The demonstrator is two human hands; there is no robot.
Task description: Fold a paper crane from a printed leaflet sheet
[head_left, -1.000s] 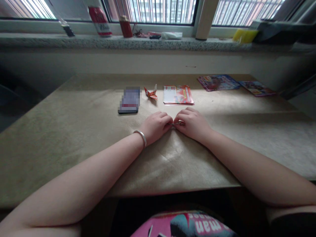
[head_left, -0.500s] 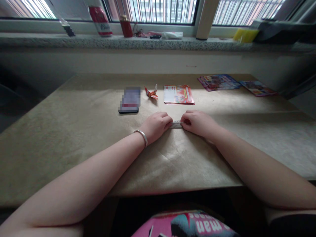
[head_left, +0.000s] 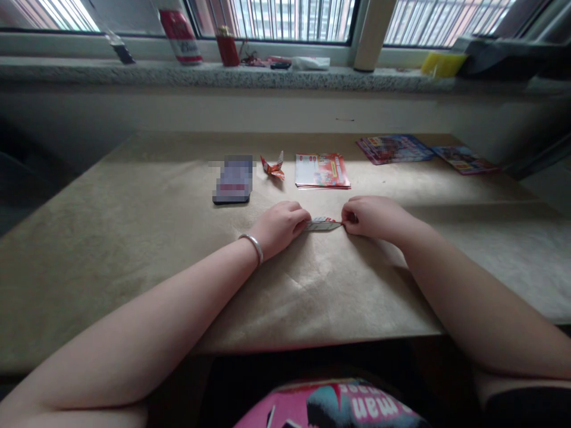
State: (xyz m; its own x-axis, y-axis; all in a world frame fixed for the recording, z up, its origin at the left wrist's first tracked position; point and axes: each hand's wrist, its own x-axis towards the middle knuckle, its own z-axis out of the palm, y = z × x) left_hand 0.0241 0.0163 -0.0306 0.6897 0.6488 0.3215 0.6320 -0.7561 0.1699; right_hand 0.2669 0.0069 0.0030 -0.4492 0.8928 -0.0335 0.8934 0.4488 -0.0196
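The bare left hand [head_left: 282, 227] hides one end of the narrow, folded white-and-red paper strip [head_left: 323, 225] from me; pixelation masks the black-edged rectangular phone [head_left: 234, 180]; my view's bottom edge crops the pink, printed shirt [head_left: 330, 407].

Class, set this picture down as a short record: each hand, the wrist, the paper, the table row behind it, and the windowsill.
Left hand: holds one end of the folded paper
Right hand: pinches the other end
Left wrist: silver bracelet
Table row, left to right: phone, folded paper figure, paper stack, colourful cards
Windowsill: red-and-white can, among other things
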